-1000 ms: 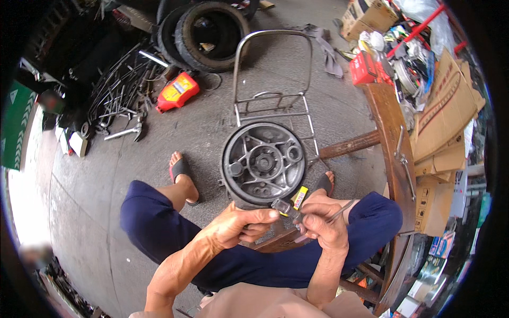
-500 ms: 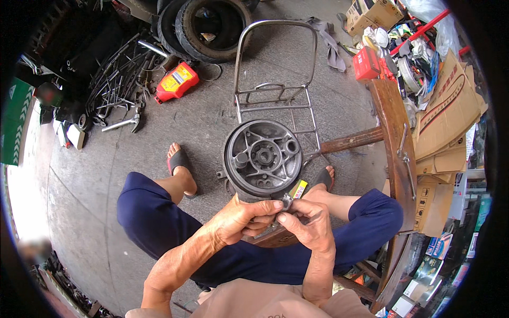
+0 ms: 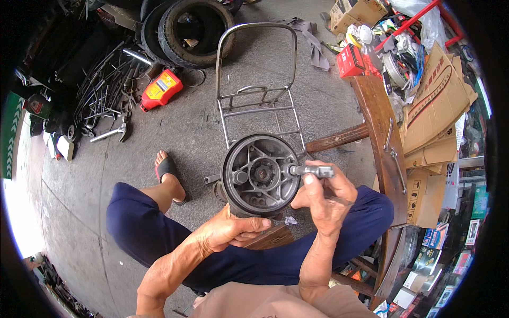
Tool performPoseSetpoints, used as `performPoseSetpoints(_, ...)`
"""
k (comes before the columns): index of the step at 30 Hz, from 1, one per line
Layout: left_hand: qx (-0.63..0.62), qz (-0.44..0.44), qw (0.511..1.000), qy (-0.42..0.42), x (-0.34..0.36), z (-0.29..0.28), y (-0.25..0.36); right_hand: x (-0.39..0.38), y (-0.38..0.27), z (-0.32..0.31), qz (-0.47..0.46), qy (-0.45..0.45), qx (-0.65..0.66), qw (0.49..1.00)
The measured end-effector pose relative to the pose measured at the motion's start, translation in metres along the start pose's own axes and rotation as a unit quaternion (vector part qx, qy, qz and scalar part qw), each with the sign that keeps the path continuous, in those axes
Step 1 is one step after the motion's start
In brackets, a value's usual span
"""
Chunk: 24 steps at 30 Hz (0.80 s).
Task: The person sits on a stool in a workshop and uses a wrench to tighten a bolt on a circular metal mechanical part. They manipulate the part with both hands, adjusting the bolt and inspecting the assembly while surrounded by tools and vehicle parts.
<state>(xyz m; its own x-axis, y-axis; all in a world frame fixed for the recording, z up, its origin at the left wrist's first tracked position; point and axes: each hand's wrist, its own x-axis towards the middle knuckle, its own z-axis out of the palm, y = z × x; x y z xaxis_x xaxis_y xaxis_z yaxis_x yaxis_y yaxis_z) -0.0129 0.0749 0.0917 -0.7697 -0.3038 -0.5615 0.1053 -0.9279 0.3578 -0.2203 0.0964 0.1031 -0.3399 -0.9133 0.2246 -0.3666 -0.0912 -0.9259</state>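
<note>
A round grey cast-metal hub, with spokes, a centre boss and two smaller bosses, sits between my knees. My left hand is closed on its lower front rim, thumb lying sideways below the top face. My right hand grips a cylindrical metal tool over the hub's right side. The tool's left end meets or overlaps the right-hand boss; whether it is inside cannot be told. Part of a wooden seat shows beneath my hands.
A chrome tubular rack lies behind the hub. Beyond are tires, scattered tools and a red-yellow jug. A wooden bench stands right, beside cardboard, a red box and piled packages.
My right hand has moved up and right with the metal tool, now at the hub's right boss. My left hand has dropped slightly to the hub's front rim, away from the tool.
</note>
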Motion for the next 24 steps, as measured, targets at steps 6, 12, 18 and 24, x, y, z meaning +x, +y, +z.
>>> performPoseSetpoints(6, 0.009, -0.011, 1.0, -0.005, 0.001, -0.008, -0.006, -0.002, 0.001, -0.001, -0.03, -0.036, -0.024, 0.999)
performPoseSetpoints(12, 0.016, -0.015, 0.999, -0.04, -0.001, -0.008, -0.006, 0.011, -0.007, -0.014, -0.092, -0.123, -0.097, 0.983)
performPoseSetpoints(18, 0.004, -0.025, 1.0, -0.013, 0.0, -0.01, -0.006, 0.007, -0.016, -0.015, -0.076, -0.071, -0.041, 0.994)
performPoseSetpoints(24, -0.004, -0.019, 1.0, -0.009, -0.004, -0.006, -0.003, 0.004, -0.003, -0.01, -0.013, -0.026, -0.017, 0.999)
